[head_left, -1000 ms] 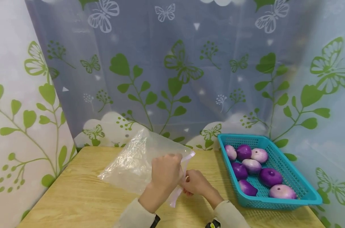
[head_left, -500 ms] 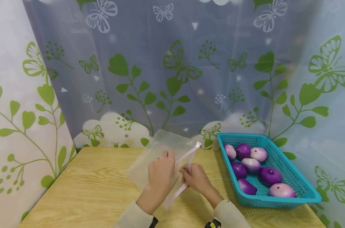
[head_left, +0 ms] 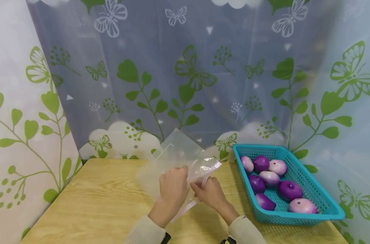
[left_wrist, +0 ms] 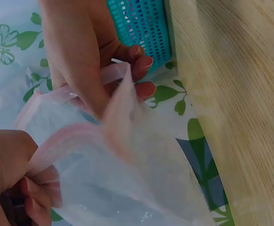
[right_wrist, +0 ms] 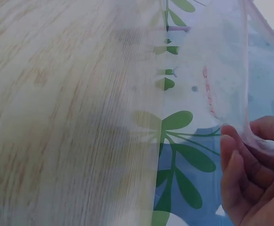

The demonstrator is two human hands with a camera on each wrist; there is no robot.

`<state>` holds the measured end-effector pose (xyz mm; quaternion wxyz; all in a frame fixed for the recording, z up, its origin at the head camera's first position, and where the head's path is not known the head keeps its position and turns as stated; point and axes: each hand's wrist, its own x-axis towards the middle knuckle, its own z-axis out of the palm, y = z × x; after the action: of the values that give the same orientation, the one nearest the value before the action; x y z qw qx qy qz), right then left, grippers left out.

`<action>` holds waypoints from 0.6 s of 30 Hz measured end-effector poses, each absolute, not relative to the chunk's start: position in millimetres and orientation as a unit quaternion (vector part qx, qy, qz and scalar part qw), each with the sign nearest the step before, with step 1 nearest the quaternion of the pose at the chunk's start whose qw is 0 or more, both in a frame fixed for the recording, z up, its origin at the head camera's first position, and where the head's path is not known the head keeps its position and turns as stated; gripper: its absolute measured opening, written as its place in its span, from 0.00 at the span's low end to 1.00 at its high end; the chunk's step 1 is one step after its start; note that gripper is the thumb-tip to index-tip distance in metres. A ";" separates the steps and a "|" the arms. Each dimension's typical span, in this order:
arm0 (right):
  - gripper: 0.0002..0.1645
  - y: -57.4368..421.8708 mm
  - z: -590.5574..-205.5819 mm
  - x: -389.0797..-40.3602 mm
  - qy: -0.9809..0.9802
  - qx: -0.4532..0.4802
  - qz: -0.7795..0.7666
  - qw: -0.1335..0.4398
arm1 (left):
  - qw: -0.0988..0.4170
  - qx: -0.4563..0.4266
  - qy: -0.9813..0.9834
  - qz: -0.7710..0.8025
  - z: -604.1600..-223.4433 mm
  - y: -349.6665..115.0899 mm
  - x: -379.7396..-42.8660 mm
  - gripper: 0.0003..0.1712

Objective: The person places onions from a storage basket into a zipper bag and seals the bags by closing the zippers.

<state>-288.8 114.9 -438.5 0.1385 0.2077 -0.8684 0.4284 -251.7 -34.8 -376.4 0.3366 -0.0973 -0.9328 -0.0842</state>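
A clear plastic zip bag [head_left: 169,157] with a pale pink seal strip hangs between my hands, over the wooden table. My left hand [head_left: 174,186] grips one side of its mouth, fingers curled in. On the other side, my right hand [head_left: 210,194] pinches the strip between thumb and fingers. The left wrist view shows the two edges of the strip [left_wrist: 76,134] spread apart between my left hand [left_wrist: 14,174] and right hand [left_wrist: 87,61]. A line of small red print runs along the bag [right_wrist: 207,92] in the right wrist view, near my right fingers [right_wrist: 231,141].
At the right of the table [head_left: 90,200] stands a teal perforated basket [head_left: 313,183]. Several purple onions [head_left: 290,189] lie in it, some dark and some pale. A patterned curtain [head_left: 160,67] with leaves and butterflies hangs behind the table.
The bag's body has swung from the left towards the middle and hangs more upright. Its mouth strip has shifted right, and my right hand has risen slightly along it. The basket has stayed put.
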 end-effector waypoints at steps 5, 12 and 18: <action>0.23 114.1 -438.0 -286.4 -0.879 0.146 0.443 0.104 | 0.390 -0.095 -0.914 -0.056 -374.2 -34.0 -251.2 0.17; 0.26 114.2 -438.6 -280.6 -0.935 0.108 0.332 0.065 | 0.482 -0.101 -0.868 -0.064 -369.5 -40.5 -252.1 0.21; 0.31 119.9 -442.7 -283.2 -0.908 0.128 0.397 0.037 | 0.550 -0.128 -0.820 -0.098 -358.0 -47.4 -250.0 0.23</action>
<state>-283.2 119.9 -442.7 0.0369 0.1278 -0.9083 0.3966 -250.0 -47.4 -358.0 0.5497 -0.1281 -0.8197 -0.0978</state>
